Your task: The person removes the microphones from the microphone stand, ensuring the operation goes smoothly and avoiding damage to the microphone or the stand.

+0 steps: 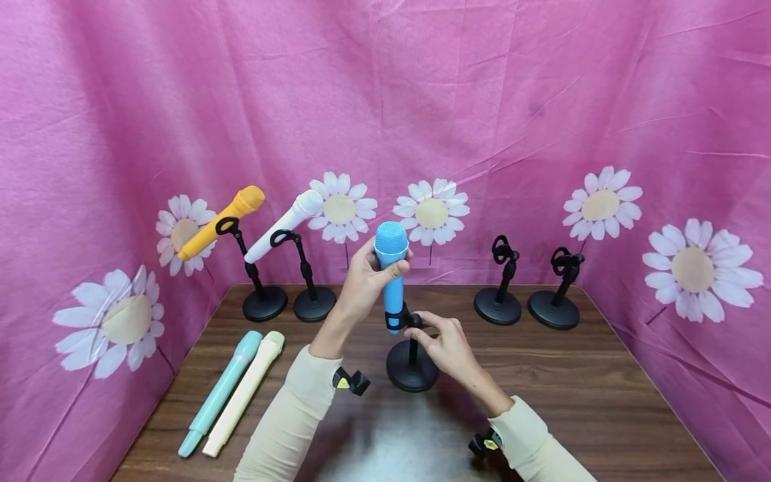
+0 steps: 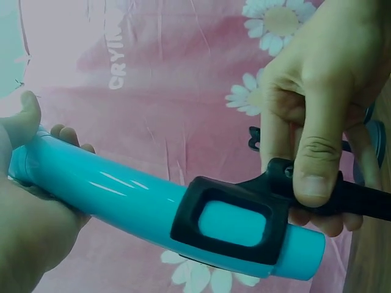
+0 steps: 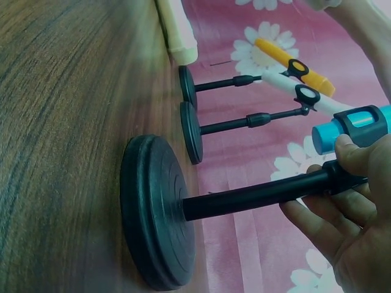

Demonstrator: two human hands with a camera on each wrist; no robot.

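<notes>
A blue microphone [image 1: 393, 288] stands nearly upright, its lower end inside the black clip [image 2: 229, 220] of a desk stand. Near the microphone's head, my left hand [image 1: 363, 278] grips the body with thumb and fingers. My right hand [image 1: 442, 341] pinches the stand's neck just below the clip; in the left wrist view the thumb presses on the joint. The stand's round base [image 3: 159, 210] is on the table under the hands. The tip of the microphone pokes out past the clip in the left wrist view.
On the left, an orange microphone [image 1: 219, 224] and a white microphone [image 1: 283, 227] lean in black stands. A mint microphone [image 1: 219, 395] and a cream microphone [image 1: 243, 395] lie in front of them. At the back right are two stands [image 1: 496, 304] with bare clips. Pink flowered cloth [image 1: 385, 100] hangs behind.
</notes>
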